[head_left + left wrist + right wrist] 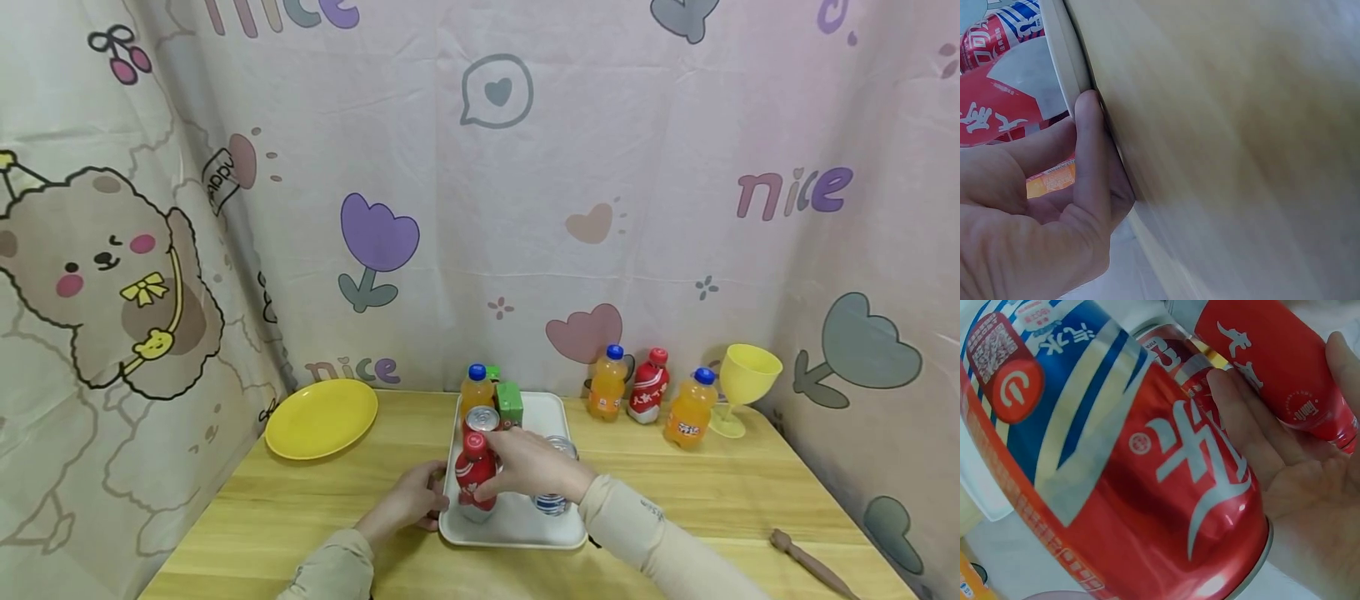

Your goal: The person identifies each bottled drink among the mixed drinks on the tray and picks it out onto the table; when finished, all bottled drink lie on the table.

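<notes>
The left hand (pixel 411 500) pinches the tray (pixel 517 535) and the right hand (pixel 536 462) grips its red bottle (pixel 472 468), so a lowered right wrist (pixel 583 481) could topple the can (pixel 551 505) at the tray's right.

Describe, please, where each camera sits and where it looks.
Head: on the head, facing forward and down at the tray; left hand, right hand and sleeves show.
Left wrist: on that wrist, facing the tabletop and tray's edge; left hand shows.
Right wrist: on that wrist, facing a can; right hand shows.
Head and right wrist share the red bottle.
</notes>
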{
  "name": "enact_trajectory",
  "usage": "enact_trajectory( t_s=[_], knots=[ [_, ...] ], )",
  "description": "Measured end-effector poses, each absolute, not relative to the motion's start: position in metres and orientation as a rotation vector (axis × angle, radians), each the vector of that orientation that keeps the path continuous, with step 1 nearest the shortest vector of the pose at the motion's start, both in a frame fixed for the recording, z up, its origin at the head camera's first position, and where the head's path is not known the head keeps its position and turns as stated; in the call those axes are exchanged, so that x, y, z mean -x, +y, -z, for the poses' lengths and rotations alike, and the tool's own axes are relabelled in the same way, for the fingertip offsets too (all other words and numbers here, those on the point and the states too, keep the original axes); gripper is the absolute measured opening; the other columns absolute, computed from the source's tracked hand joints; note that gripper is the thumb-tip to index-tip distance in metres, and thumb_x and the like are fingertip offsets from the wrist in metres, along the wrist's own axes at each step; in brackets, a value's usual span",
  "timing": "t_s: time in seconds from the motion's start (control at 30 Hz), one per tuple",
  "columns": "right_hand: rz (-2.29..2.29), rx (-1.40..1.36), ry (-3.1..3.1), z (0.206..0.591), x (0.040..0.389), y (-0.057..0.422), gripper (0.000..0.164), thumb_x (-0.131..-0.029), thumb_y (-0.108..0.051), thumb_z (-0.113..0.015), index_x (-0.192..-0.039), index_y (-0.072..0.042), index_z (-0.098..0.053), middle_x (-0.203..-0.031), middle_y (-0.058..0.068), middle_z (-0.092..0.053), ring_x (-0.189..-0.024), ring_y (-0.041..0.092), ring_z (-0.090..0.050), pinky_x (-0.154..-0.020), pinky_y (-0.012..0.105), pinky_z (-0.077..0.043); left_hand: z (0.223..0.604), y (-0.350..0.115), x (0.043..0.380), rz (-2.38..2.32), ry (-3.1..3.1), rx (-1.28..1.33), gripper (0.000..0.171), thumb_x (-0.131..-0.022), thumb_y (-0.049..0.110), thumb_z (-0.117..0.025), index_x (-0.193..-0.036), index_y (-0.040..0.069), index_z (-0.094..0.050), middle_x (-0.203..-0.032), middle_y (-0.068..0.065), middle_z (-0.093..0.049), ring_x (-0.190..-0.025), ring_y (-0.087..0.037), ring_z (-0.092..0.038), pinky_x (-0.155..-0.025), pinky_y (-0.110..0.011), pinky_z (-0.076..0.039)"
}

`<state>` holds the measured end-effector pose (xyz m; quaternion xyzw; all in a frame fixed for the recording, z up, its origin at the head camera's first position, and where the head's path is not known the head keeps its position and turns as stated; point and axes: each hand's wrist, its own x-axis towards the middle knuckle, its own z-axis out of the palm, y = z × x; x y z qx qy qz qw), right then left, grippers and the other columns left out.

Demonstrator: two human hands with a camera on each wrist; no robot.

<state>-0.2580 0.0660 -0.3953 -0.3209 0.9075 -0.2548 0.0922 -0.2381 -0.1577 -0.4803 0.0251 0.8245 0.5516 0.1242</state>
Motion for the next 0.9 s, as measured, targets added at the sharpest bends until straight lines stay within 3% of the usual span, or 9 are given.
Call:
enact_trajectory(
  t_s=[0.17, 0.5, 0.9],
  knots=[
    [0.788, 0.983, 2.708, 0.392, 0.259, 0.067, 0.05, -0.081, -0.039, -0.091, -0.119, -0.014, -0.069, -0.097, -0.009, -0.074, -0.077, 0.004, -0.059, -0.066, 0.017, -0.052, 0.481, -0.158, 0.239, -1.615, 2.401, -0.083, 0.066, -0.087, -0.013, -0.062, -0.151, -0.009, -0.044, -0.089, -0.009, -0.052, -0.067, -0.018, -0.057, -0.05, -0.023, -0.056],
    [1.169, 0.977, 2.577, 0.375, 0.257, 0.076, 0.049, -0.084, -0.031, -0.089, -0.126, -0.017, -0.068, -0.112, -0.002, -0.077, -0.095, 0.009, -0.07, -0.081, 0.021, -0.063, 0.482, -0.157, 0.239, -1.625, 2.409, -0.098, 0.067, -0.086, -0.014, -0.062, -0.15, -0.011, -0.044, -0.089, -0.01, -0.051, -0.066, -0.018, -0.056, -0.049, -0.023, -0.055],
    [1.578, 0.846, 2.576, 0.364, 0.258, 0.083, 0.059, -0.092, -0.029, -0.082, -0.144, -0.016, -0.057, -0.133, 0.009, -0.071, -0.112, 0.03, -0.072, -0.093, 0.04, -0.066, 0.483, -0.159, 0.239, -1.63, 2.389, -0.09, 0.066, -0.088, -0.012, -0.063, -0.151, -0.009, -0.044, -0.09, -0.009, -0.051, -0.067, -0.017, -0.056, -0.05, -0.023, -0.056]
  ],
)
